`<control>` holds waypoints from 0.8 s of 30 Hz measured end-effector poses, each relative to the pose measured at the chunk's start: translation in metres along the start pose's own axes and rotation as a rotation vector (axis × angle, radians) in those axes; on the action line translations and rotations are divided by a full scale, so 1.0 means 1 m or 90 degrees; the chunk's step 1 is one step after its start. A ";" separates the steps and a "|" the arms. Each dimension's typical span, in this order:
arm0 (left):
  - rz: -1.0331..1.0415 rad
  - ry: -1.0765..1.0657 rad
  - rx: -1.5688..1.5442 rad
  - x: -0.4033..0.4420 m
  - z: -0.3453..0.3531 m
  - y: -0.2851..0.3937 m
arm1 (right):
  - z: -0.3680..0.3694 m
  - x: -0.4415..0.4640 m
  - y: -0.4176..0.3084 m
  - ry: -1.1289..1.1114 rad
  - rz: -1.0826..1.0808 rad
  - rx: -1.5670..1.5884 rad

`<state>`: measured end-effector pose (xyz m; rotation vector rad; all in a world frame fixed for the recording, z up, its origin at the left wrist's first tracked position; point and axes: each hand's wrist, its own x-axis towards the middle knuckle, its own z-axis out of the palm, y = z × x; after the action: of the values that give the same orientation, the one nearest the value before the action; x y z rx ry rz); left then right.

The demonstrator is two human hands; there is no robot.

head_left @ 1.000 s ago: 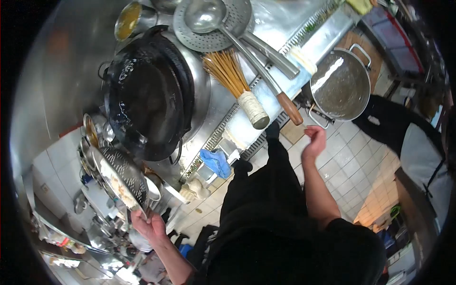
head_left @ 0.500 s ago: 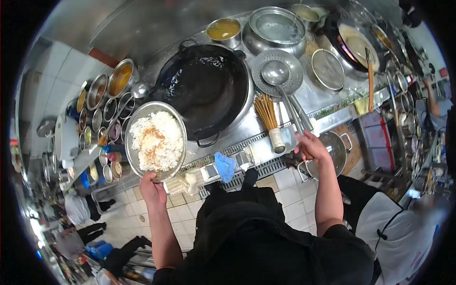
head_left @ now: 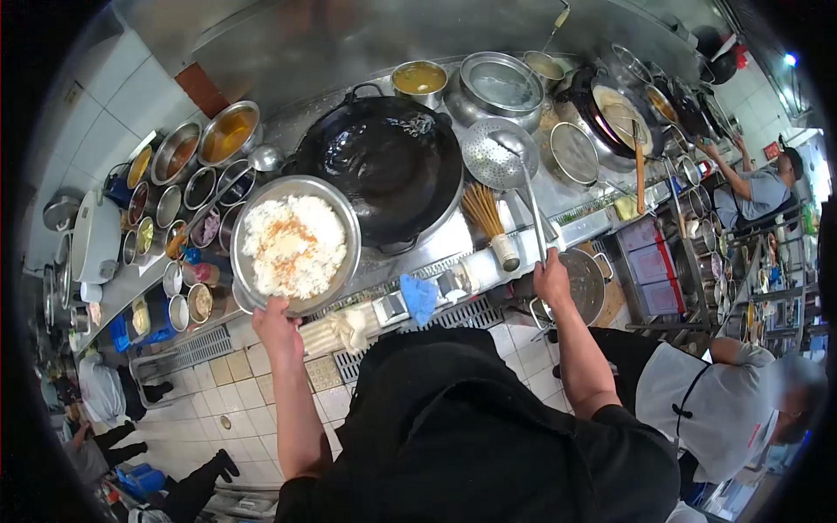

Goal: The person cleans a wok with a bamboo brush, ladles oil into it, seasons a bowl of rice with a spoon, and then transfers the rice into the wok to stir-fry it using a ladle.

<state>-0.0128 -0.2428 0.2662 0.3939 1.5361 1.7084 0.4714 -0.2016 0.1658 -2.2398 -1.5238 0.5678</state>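
Note:
My left hand (head_left: 279, 329) grips the near rim of a metal bowl (head_left: 349, 261) of white rice (head_left: 305, 235) with orange-brown seasoning on top. The bowl is held up just left of a black wok (head_left: 384, 170), which holds a little shiny liquid. My right hand (head_left: 552, 281) is closed on the handle end of a ladle (head_left: 533, 196). Its head rests over a round perforated strainer (head_left: 488, 157) right of the wok. A bamboo brush (head_left: 490, 222) with a wrapped handle lies beside the ladle.
Sauce bowls (head_left: 231, 135) and ingredient containers stand at the left. A pot of water (head_left: 501, 83) and a mesh sieve (head_left: 574, 152) are behind and to the right. A blue cloth (head_left: 419, 298) hangs at the counter edge. A person in an apron (head_left: 697, 401) stands close on the right.
The view has swung upright. The rice bowl, edge-on earlier, now faces up near the wok. My right hand, empty at first, has closed on the ladle, whose handle has swung more upright.

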 end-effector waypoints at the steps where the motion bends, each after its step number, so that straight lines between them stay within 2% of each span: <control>1: 0.004 -0.005 0.000 0.005 0.002 -0.001 | 0.001 -0.005 -0.001 0.000 0.002 0.011; 4: -0.002 -0.055 0.026 0.022 -0.001 0.000 | -0.013 -0.025 -0.016 0.032 -0.048 0.071; 5: -0.006 -0.056 0.025 0.022 0.008 0.003 | -0.007 -0.039 -0.024 0.107 -0.055 0.072; 8: -0.008 -0.073 0.015 0.038 0.017 -0.005 | -0.009 -0.061 -0.029 0.078 -0.121 0.174; 10: 0.000 -0.130 0.026 0.050 0.027 -0.016 | -0.048 -0.089 -0.068 -0.108 0.046 0.385; 11: -0.005 -0.111 0.038 0.049 0.036 -0.016 | -0.064 -0.107 -0.090 -0.169 0.085 0.477; 14: -0.013 -0.111 0.038 0.056 0.055 -0.030 | -0.090 -0.138 -0.128 -0.217 0.090 0.539; 16: 0.033 -0.092 0.045 0.053 0.073 -0.033 | -0.096 -0.145 -0.134 -0.298 0.047 0.486; 20: 0.065 -0.105 0.075 0.051 0.092 -0.045 | -0.086 -0.160 -0.157 -0.355 -0.012 0.485; 23: 0.069 -0.086 0.109 0.047 0.101 -0.051 | -0.067 -0.154 -0.165 -0.295 -0.164 0.345; 24: 0.069 -0.075 0.117 0.046 0.105 -0.052 | -0.065 -0.153 -0.166 -0.299 -0.148 0.302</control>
<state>0.0473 -0.1391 0.2282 0.6712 1.6153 1.5989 0.3239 -0.2922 0.3249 -1.6135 -1.6111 1.2929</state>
